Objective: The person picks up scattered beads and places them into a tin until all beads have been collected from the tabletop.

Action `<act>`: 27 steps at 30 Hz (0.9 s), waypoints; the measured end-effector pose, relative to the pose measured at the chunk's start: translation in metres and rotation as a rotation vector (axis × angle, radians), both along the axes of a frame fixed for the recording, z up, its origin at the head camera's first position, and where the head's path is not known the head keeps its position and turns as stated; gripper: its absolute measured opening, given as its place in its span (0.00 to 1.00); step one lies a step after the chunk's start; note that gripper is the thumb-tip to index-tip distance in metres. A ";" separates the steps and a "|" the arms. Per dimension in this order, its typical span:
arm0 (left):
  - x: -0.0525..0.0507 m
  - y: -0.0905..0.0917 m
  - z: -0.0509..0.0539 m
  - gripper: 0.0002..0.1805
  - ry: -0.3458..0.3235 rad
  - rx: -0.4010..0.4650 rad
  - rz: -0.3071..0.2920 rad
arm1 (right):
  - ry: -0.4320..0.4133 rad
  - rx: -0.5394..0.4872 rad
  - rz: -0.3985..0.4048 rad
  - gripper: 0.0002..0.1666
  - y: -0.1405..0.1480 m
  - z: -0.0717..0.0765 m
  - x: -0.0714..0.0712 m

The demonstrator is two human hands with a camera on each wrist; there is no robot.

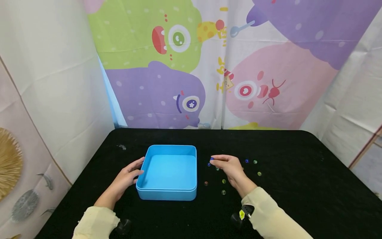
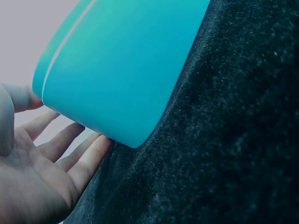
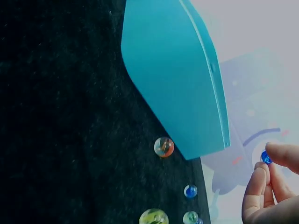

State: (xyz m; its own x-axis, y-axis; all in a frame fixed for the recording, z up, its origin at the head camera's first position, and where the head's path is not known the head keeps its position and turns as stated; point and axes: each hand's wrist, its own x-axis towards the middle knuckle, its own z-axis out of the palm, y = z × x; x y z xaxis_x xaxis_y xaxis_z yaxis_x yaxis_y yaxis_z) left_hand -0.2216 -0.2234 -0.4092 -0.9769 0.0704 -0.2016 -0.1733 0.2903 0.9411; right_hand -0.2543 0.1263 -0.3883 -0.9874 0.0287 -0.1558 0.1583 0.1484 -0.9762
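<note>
A person pinches a blue marble point(image 1: 212, 159) in the right hand point(image 1: 231, 167), near a light-blue box point(image 1: 167, 195).
The right hand's grip is narrow, thumb and fingertips pressed on the blue marble, which is raised above the black table point(image 1: 298, 186) to the right of the box. Across from it, the left hand point(image 1: 126, 176) rests relaxed, slightly spread fingers against the box's left wall, touching rather than clutching it. The box sits flat, its hollow side up. Loose marbles lie around the right hand: a reddish marble point(image 1: 206, 183) beside the box, a second blue marble point(image 1: 209, 164) just by the fingertips, a yellowish marble point(image 1: 224, 181) nearer the wrist. Behind hangs a cartoon-printed curtain point(image 1: 134, 96).
</note>
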 end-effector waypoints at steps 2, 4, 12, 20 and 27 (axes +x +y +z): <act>0.000 -0.001 0.001 0.31 0.006 0.004 -0.004 | 0.008 0.009 0.013 0.17 -0.005 0.002 -0.002; 0.001 -0.002 0.002 0.31 0.014 0.008 -0.010 | 0.014 0.010 0.029 0.17 -0.009 0.005 -0.004; 0.001 0.000 -0.001 0.31 0.012 0.015 -0.015 | 0.024 0.028 0.062 0.15 -0.026 0.015 -0.006; 0.002 0.001 -0.005 0.31 0.007 0.016 -0.001 | 0.021 -0.001 0.090 0.13 -0.052 0.019 -0.007; 0.003 0.000 -0.002 0.31 0.013 0.028 -0.011 | 0.018 -0.013 0.077 0.13 -0.074 0.024 -0.009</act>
State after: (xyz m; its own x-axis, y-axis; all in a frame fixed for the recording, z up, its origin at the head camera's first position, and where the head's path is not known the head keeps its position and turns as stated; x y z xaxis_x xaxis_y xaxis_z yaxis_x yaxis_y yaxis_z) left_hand -0.2190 -0.2237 -0.4112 -0.9785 0.0871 -0.1868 -0.1579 0.2654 0.9511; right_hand -0.2631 0.0518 -0.3648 -0.9892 -0.0496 -0.1382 0.1297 0.1471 -0.9806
